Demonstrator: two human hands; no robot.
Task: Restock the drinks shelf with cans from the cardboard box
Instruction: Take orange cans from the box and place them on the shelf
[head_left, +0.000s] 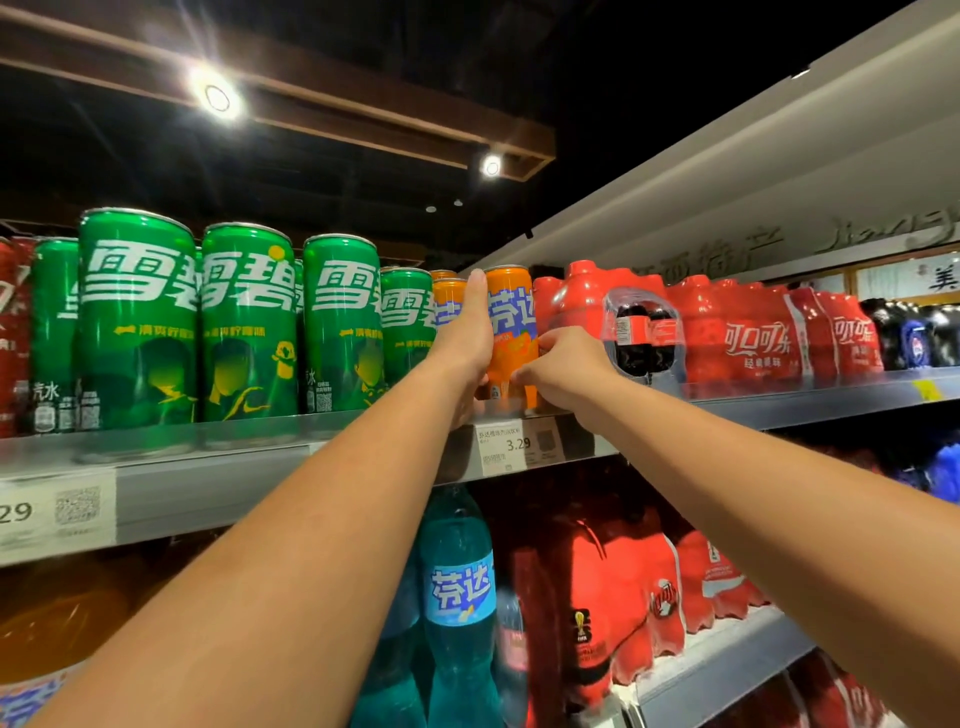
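Head view, single frame. The person is reaching up with both bare arms to the upper drinks shelf (291, 467), whose front edge carries a price tag (511, 447) directly under the working spot.

The left hand (465, 332) is lying flat and upright against the left side of the front orange can (511, 338), its fingers (475, 291) extended to the can's rim, not curled; judged to be acting as a guide wall, keeping this can off the orange cans (448, 301) standing just behind and to its left.

The right hand (563, 366) is grasping the lower right part of the same can, thumb and fingers pinching its wall near the base. A low grip probably steadies the bottom while the can is being squared in its lane. The can is standing upright at the shelf's front edge, label facing outward, likely for display.

Position: the can is sitting between the row of green cans (249, 322) on the left and the shrink-wrapped red bottle packs (727, 332) on the right, so the slot is narrow and two-handed handling makes sense.

Lower shelf: a blue bottle (457, 597) and more red packs, untouched.

The cardboard box is not in view. Step judged: seating one can; how much stock is left cannot be told
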